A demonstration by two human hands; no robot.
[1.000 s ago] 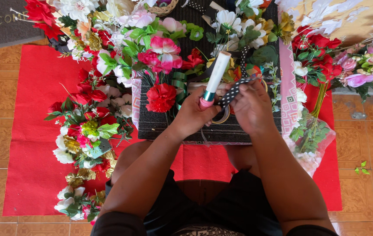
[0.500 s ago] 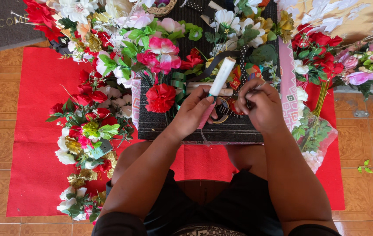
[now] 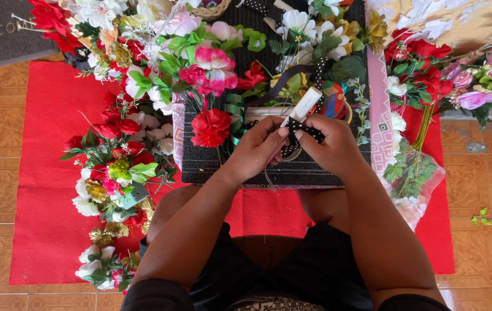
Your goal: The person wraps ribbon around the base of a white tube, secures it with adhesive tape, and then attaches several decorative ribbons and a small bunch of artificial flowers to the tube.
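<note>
Since 0.5 s ago, white tube [image 3: 305, 103] is tilting further right. Head view: left hand [image 3: 255, 147] is clenching the tube w/ a ribbon end, right hand [image 3: 330, 144] is pinching black dotted ribbon [image 3: 302, 129], both just below red carnation [image 3: 211, 127]'s right side. Risk: ribbon could be slipping loose if tension drops.

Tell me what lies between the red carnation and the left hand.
In the head view, a curl of green ribbon sits between the red carnation and the left hand, over the dark mat.
</note>
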